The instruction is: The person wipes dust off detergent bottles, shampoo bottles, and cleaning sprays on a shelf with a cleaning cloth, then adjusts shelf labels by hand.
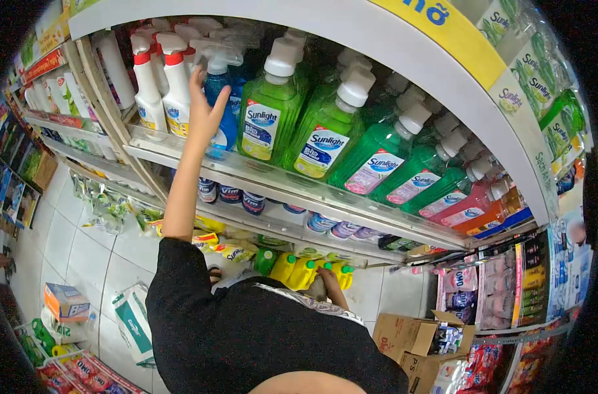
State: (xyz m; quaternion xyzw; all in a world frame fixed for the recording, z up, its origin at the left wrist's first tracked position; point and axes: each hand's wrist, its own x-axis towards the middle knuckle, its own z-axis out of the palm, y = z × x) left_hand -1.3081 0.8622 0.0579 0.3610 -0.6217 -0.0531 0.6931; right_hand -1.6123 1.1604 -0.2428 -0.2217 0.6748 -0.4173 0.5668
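My left hand (pixel 206 113) is raised to the shelf, thumb spread away from the fingers. It overlaps a blue spray bottle (pixel 227 128) with a clear trigger head, fingertips right by the trigger. White spray bottles (pixel 176 98) with red collars stand just left of it. To its right is a green Sunlight pump bottle (pixel 267 118) with a white pump. My right hand (pixel 330 281) hangs low near my waist, fingers curled around a small greyish thing whose kind I cannot tell. Yellow bottles (pixel 300 272) with green caps stand on the floor close to that hand.
The shelf's front edge (pixel 299 190) runs across in front of me, with more green bottles rightward. Vim containers (pixel 230 194) line the lower shelf. Opened cardboard boxes (pixel 404 333) sit at right. Behind me at left are an orange-and-blue box (pixel 66 302) and a green-white pack (pixel 135 323).
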